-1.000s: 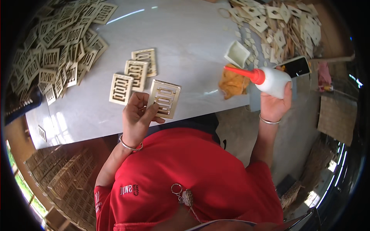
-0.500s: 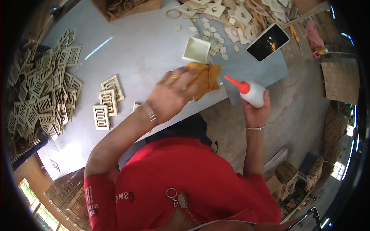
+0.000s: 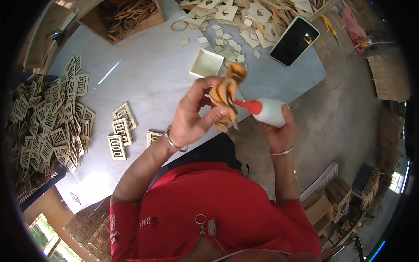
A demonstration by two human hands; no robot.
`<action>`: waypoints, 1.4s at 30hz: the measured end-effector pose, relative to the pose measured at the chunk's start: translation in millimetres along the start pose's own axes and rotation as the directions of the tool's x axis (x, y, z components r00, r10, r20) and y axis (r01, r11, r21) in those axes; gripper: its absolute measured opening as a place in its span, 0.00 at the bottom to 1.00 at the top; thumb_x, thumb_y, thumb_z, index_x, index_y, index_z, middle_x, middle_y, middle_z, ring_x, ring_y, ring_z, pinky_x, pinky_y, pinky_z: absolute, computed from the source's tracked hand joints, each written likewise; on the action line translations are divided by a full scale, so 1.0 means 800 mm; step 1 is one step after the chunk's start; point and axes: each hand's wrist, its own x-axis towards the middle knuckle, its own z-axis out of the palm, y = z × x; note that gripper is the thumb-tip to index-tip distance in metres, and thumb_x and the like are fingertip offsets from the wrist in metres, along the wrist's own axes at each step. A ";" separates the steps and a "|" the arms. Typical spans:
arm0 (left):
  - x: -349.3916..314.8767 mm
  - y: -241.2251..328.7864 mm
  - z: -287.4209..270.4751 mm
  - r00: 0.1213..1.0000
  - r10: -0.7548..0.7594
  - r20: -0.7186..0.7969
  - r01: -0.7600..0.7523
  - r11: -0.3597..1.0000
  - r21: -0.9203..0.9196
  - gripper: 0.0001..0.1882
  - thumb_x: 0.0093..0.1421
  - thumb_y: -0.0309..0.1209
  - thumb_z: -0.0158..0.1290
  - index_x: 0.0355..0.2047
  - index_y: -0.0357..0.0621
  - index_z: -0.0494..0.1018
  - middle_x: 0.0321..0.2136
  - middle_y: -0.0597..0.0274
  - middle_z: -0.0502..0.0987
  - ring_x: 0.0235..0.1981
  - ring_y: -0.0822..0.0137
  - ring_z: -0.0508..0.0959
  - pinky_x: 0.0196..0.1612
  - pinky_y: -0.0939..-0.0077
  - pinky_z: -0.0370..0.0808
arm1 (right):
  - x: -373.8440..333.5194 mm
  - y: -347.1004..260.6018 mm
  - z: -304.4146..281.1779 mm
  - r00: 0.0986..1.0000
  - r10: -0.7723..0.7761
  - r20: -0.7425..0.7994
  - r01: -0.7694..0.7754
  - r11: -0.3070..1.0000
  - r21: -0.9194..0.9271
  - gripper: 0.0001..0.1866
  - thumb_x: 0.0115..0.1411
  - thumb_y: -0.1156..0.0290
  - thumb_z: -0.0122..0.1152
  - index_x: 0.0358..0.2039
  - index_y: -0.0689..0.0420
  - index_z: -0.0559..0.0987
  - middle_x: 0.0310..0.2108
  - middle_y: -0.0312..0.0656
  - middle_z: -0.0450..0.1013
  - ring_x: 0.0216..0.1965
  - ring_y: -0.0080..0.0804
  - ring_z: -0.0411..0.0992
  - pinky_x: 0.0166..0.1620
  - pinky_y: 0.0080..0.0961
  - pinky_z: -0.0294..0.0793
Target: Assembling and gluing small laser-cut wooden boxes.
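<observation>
My left hand (image 3: 197,111) is closed on a crumpled orange cloth (image 3: 224,94), raised over the table's front edge. Fingers of my right hand (image 3: 279,131) wrap round a white squeeze bottle (image 3: 271,112) with a long red nozzle (image 3: 251,106). The nozzle points left and its tip meets the cloth, which hides the very end. Beyond the cloth lies a shallow pale square dish (image 3: 207,63). Left of my left wrist rest several slotted wooden pieces (image 3: 122,132), and one more piece (image 3: 153,137) is partly covered by my forearm.
A large heap of slotted wooden pieces (image 3: 56,115) fills the far left. At the back stand a wooden box (image 3: 118,37) of rubber-band-like loops, thin wooden offcuts (image 3: 259,13), small pale cutouts (image 3: 227,43) and a phone (image 3: 295,42). The table edge runs beneath my hands.
My left hand has lifted the cloth off the table and turned it up. My right hand has brought the bottle left and slightly down, so the nozzle now reaches the cloth.
</observation>
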 end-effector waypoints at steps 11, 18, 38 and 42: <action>-0.004 0.019 0.000 0.918 -0.367 -0.150 0.231 0.803 -0.549 0.13 0.64 0.31 0.47 0.44 0.34 0.68 0.38 0.57 0.76 0.38 0.67 0.77 0.43 0.73 0.76 | -0.015 0.025 0.030 0.970 0.235 0.062 -0.242 0.960 0.145 0.20 0.62 0.58 0.47 0.46 0.62 0.68 0.45 0.50 0.70 0.47 0.45 0.72 0.45 0.42 0.77; -0.015 0.023 0.005 0.958 -0.186 -0.219 0.115 0.947 -0.302 0.15 0.63 0.30 0.49 0.47 0.33 0.64 0.37 0.59 0.75 0.37 0.72 0.76 0.43 0.75 0.74 | -0.003 0.027 0.035 0.990 0.120 0.070 -0.126 0.988 0.089 0.23 0.64 0.57 0.45 0.48 0.65 0.67 0.48 0.53 0.69 0.49 0.47 0.71 0.47 0.43 0.77; -0.032 -0.053 0.012 0.989 0.083 0.126 -0.151 0.517 0.842 0.21 0.48 0.32 0.58 0.42 0.40 0.68 0.38 0.52 0.71 0.36 0.51 0.76 0.33 0.66 0.77 | 0.101 0.027 0.025 0.929 -0.363 0.072 0.361 0.847 -0.391 0.22 0.59 0.62 0.57 0.49 0.64 0.67 0.42 0.46 0.69 0.44 0.39 0.70 0.47 0.30 0.72; -0.023 -0.036 0.012 0.998 0.024 0.052 -0.056 0.639 0.768 0.23 0.48 0.31 0.57 0.44 0.38 0.65 0.40 0.48 0.68 0.37 0.49 0.76 0.35 0.65 0.78 | 0.119 0.028 0.033 0.818 -0.533 0.216 0.483 0.434 -0.761 0.20 0.58 0.64 0.59 0.47 0.63 0.71 0.44 0.45 0.69 0.45 0.32 0.69 0.48 0.25 0.68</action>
